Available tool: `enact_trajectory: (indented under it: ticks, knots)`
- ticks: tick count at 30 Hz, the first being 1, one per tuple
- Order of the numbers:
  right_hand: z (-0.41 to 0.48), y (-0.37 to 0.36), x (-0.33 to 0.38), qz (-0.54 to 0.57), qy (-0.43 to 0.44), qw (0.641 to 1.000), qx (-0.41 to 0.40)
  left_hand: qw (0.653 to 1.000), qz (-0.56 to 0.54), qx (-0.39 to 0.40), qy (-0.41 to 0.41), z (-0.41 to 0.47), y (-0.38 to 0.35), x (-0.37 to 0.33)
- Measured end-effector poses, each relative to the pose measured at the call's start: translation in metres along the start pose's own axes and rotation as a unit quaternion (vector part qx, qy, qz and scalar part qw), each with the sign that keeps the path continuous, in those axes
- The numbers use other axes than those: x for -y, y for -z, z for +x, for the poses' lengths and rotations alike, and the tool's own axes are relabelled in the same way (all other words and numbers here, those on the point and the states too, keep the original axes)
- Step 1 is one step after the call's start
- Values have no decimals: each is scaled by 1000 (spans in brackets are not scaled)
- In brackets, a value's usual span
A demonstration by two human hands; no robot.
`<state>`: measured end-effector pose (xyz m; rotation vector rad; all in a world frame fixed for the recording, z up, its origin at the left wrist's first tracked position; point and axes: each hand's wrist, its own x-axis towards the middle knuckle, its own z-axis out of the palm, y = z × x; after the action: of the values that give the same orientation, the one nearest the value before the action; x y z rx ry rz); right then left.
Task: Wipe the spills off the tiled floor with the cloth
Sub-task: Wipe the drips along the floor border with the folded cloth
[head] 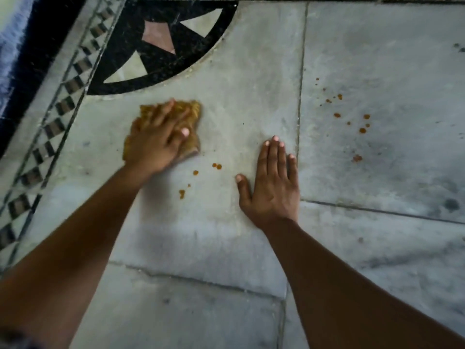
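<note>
Wiping hand: the left hand lies on the cloth with fingers spread and nearly straight, pressing it to the tiled floor; it presses rather than clutches, though blur hides the fingertips
Border: a checkered strip and a black inlay lie left of and beyond the cloth, with no drop visible on them
Cloth position: yellow-orange and bunched, on the pale tile just below the black inlay; one corner shows past the thumb
Near spills: a small group of orange drops, the near spills, lies just beside the cloth on its near right side, between the two hands; not yet wiped
Bracing hand: the right hand rests palm down on the same tile, fingers straight and close together, holding nothing, just left of the tile joint
Far spills: a wider scatter of orange drops, the far spills, lies on the next tile, right of the joint and well apart from the cloth
Step in hand: judged as early wiping; both groups of drops are untouched
Next move: likely calls for drawing the cloth toward the person and rightward over the near spills under flat, even pressure, so drops lift instead of smearing; reaching the far spills would then require crossing the joint, with the right hand moved out of the path
Risk: residue may lodge in the joint
</note>
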<state>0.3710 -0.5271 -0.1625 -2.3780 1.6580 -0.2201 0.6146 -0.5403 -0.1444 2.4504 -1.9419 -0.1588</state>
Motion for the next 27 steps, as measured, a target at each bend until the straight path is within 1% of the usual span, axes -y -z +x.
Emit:
enact_trajectory:
  ticks: [2, 3, 4, 5, 7, 9, 10, 11, 12, 14, 16, 17, 18, 20, 22, 24, 25, 27]
  knots:
    - [-1, 1, 0, -15, 3, 1000, 14, 996, -31, 11, 85, 29, 4, -1]
    - [0, 1, 0, -21, 4, 1000, 17, 994, -43, 18, 104, 38, 6, -12]
    - [-1, 1, 0, -23, 7, 1000, 19, 994, -40, 23, 100, 39, 5, -26]
    - [0, 1, 0, -24, 8, 1000, 18, 996, -33, 24, 74, 33, 3, -42]
    - [-1, 2, 0, -20, 7, 1000, 12, 1000, -18, 14, -8, -4, -5, -63]
    - [-2, 3, 0, -15, 6, 1000, 6, 996, -18, -8, -84, -57, -8, -60]
    - [-2, 3, 0, -14, 5, 1000, 7, 994, -15, -19, -104, -78, -10, -51]
    - [-1, 3, 0, -15, 5, 1000, 9, 994, -4, -22, -104, -91, -9, -40]
    - [-2, 4, -1, -18, 8, 1000, 9, 996, 3, -11, -89, -94, -7, -30]
    - [-3, 5, -4, -25, 21, 999, 17, 1000, -5, 22, -18, -78, -3, -20]
    - [-7, 5, -6, -36, 55, 997, 34, 995, -36, 64, 62, -47, 4, -27]
    - [-14, 5, -7, -39, 72, 996, 38, 992, -45, 82, 86, -37, 9, -35]
    - [-20, 4, -9, -35, 80, 995, 39, 990, -44, 96, 91, -29, 10, -46]
    - [-39, 7, -11, -22, 71, 997, 27, 993, -28, 103, 55, -42, 10, -73]
    - [-50, 5, -13, -14, 60, 998, 12, 996, -21, 81, -8, -79, 2, -88]
    - [-53, 5, -13, -15, 55, 998, 14, 996, -29, 55, -69, -119, -3, -76]
    - [-53, 5, -13, -17, 51, 998, 17, 995, -25, 44, -84, -133, -3, -63]
    - [-52, 4, -14, -24, 50, 998, 23, 997, -1, 26, -68, -135, -2, -36]
